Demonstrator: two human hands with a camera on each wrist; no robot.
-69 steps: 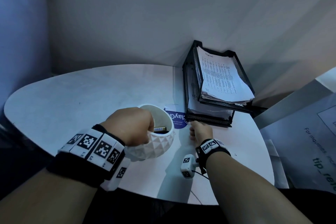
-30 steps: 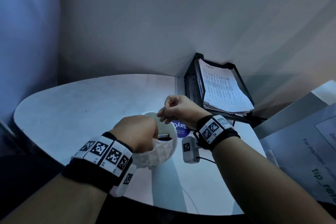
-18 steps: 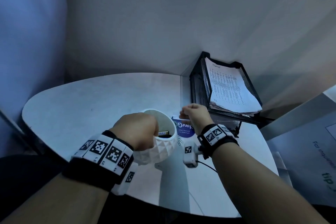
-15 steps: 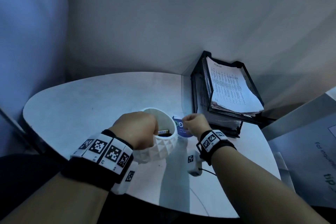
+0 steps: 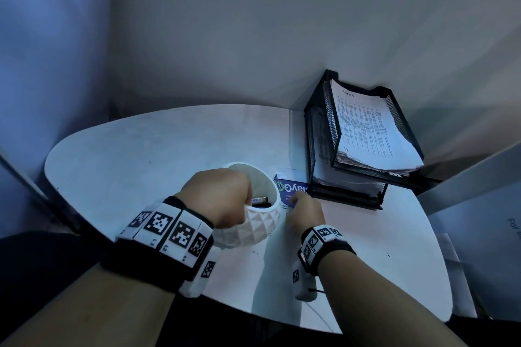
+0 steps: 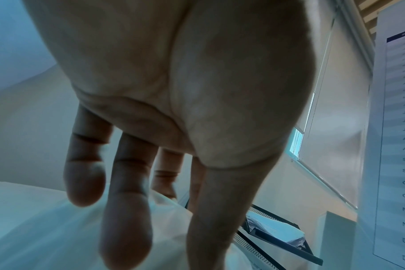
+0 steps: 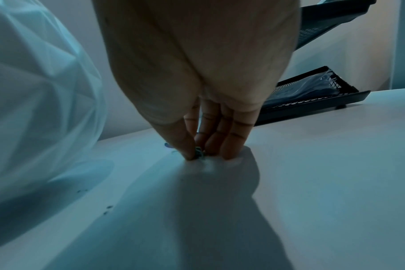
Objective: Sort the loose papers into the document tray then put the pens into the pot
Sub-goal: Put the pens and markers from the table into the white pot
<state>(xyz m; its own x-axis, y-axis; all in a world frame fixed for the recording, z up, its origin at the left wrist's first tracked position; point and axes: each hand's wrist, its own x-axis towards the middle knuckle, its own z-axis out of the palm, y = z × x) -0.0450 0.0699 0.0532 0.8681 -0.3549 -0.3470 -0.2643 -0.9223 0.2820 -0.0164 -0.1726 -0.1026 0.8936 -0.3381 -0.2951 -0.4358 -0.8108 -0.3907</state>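
Where the blue card [image 5: 291,189] lies flat on the desk [image 5: 146,158], just right of the pot [image 5: 255,222], only the upside-down white letters "layG" and a green looped mark can be read; the smaller lines under them are too fine to make out. Right of the pot and behind the card stands the black mesh document tray [image 5: 318,132], two tiers, pushed into the corner of the room. Its upper tier holds the papers [image 5: 366,132], a thick stack whose top sheet carries columns of small print and a handwritten heading that cannot be read.

The pot is white with a faceted, triangle-patterned wall. The left hand [image 5: 222,197] grips its near rim, fingers hooked over the edge, and a dark pen end [image 5: 260,201] shows inside. The right hand [image 5: 306,213] is down on the desk just right of the pot, and the right wrist view shows thumb and fingers [image 7: 231,138] pressed together, pinching a small blue-green thing [image 7: 199,152] against the surface; what it is cannot be told.

Both wrists wear black bands with white square code markers. The desk is white, rounded and lightly speckled. Plain pale walls meet behind the tray, and a sheet at the right edge shows "For".
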